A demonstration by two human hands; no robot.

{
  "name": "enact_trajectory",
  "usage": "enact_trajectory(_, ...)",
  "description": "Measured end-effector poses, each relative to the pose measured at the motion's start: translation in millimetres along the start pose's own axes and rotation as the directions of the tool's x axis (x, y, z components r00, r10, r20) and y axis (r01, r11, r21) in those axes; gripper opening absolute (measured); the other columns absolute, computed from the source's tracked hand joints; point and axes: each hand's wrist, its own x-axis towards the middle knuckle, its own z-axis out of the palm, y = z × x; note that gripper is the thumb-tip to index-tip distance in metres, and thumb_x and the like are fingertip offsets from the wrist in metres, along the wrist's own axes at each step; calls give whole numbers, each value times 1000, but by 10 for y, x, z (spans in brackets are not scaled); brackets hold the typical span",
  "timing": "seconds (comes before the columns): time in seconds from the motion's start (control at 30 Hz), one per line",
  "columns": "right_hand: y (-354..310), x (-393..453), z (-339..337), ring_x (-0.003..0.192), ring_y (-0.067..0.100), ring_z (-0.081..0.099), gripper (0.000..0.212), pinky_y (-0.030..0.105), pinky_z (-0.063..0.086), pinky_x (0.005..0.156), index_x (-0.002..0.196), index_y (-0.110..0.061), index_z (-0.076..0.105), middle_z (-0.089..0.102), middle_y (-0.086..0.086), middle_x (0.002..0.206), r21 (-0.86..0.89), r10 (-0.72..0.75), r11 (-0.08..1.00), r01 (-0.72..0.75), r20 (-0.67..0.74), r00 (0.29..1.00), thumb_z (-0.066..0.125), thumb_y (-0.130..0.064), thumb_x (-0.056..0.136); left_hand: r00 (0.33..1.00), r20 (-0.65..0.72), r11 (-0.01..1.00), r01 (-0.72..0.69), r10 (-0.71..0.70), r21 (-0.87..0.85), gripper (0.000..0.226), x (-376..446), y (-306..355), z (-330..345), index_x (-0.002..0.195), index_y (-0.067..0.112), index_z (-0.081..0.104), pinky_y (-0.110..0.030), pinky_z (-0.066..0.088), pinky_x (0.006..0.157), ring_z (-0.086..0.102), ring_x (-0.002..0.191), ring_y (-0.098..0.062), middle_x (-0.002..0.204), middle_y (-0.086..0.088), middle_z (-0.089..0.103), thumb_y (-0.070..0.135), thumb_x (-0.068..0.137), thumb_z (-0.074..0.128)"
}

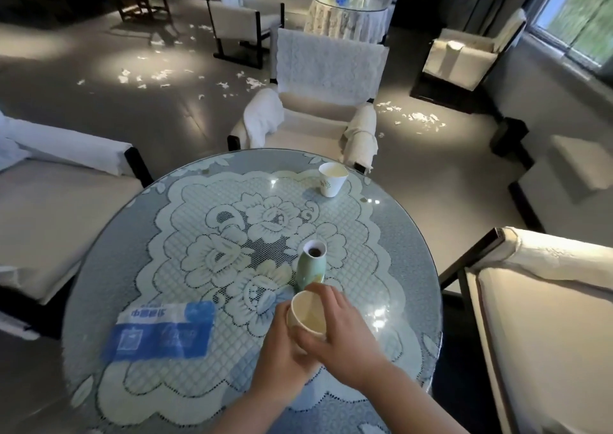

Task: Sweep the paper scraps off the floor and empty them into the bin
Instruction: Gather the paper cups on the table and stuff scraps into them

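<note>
A: How far along is the sweeping?

B: Not begun, by the look of it. The torn white paper scraps lie scattered on the grey floor, well beyond the fingers, with another patch past the white-covered armchair. No broom, dustpan or bin shows anywhere.

A: And the hands?

B: Both are at the round glass tabletop over lace cloth. The left hand and the right hand together grasp a plain cream paper cup, fingers curled round its wall. A pale green ceramic vase stands just beyond them, and a second white paper cup with a green leaf print farther off.

A: Any writing?

B: A blue-and-white plastic packet, left of the fingers, bears Chinese characters, too blurred to read surely.
</note>
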Motion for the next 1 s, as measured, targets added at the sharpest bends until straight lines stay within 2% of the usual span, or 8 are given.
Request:
enact_trajectory(0.17, -56, -24, 59, 112, 7, 46, 59, 28, 41, 95, 131, -36, 33, 44, -17, 126, -10, 37, 999, -36, 69, 997, 50, -64, 82, 999, -12, 997, -37, 37, -72, 76, -17, -57, -44, 110, 42, 44, -5, 46, 77, 59, 94, 13, 103, 11, 63, -10, 67, 79)
enact_trajectory(0.3, -8, -29, 49, 112, -5, 46, 60, 21, 41, 90, 130, -42, 36, 44, -28, 125, 107, 57, 993, -58, 10, 998, 46, -73, 79, 997, -78, 990, 7, -18, -144, 76, -13, -174, -51, 117, 23, 51, -32, 56, 83, 68, 98, -11, 104, 3, 69, 20, 52, 91)
enact_trajectory(0.43, 266, 138, -146, 102, -4, 56, 36, 25, 50, 81, 112, -40, 54, 59, -25, 111, 247, 180, 963, -109, -284, 942, 50, -60, 82, 959, -248, 972, 83, -138, -221, 68, 42, -186, -98, 106, 27, 51, -9, 50, 69, 65, 86, 2, 99, 0, 67, -5, 60, 89)
enact_trajectory(0.53, 568, 509, -378, 97, 2, 60, 22, 35, 55, 80, 109, -34, 58, 62, -18, 107, 296, 307, 934, -198, -385, 870, 59, -37, 88, 923, -354, 981, 92, -148, -170, 71, 112, -256, -173, 106, 30, 50, -5, 47, 66, 62, 86, 4, 100, 1, 65, -4, 59, 90)
enact_trajectory(0.67, 915, 1205, -599, 119, 13, 48, 53, 38, 47, 96, 133, -26, 45, 48, -4, 135, 141, 331, 943, -303, -273, 903, 66, -29, 84, 805, -536, 964, 168, -254, -206, 74, 255, -340, -184, 112, 32, 51, -23, 53, 77, 62, 94, -11, 107, 2, 62, 7, 57, 93)
enact_trajectory(0.83, 1176, 2180, -834, 139, 26, 29, 86, 45, 31, 113, 150, -25, 23, 30, 5, 151, -145, 250, 950, -276, -180, 952, 73, -32, 80, 640, -686, 936, 190, -346, -295, 79, 516, -241, -99, 121, 30, 45, -50, 54, 85, 61, 98, -33, 114, -10, 61, 6, 62, 91)
enact_trajectory(0.9, 1243, 2543, -897, 140, 26, 28, 92, 45, 29, 114, 151, -25, 20, 28, 5, 153, -219, 197, 947, -234, -178, 964, 75, -34, 78, 612, -707, 934, 186, -354, -306, 77, 620, -192, -60, 120, 30, 42, -48, 55, 79, 62, 96, -35, 110, -12, 62, 6, 64, 90)
enact_trajectory(1.0, 1307, 2990, -887, 141, 30, 25, 96, 48, 26, 115, 151, -22, 18, 27, 8, 154, -279, 158, 941, -190, -134, 978, 76, -38, 76, 576, -732, 930, 176, -363, -323, 67, 804, -117, 35, 118, 20, 46, -30, 46, 79, 59, 97, -24, 108, -4, 60, -1, 68, 85)
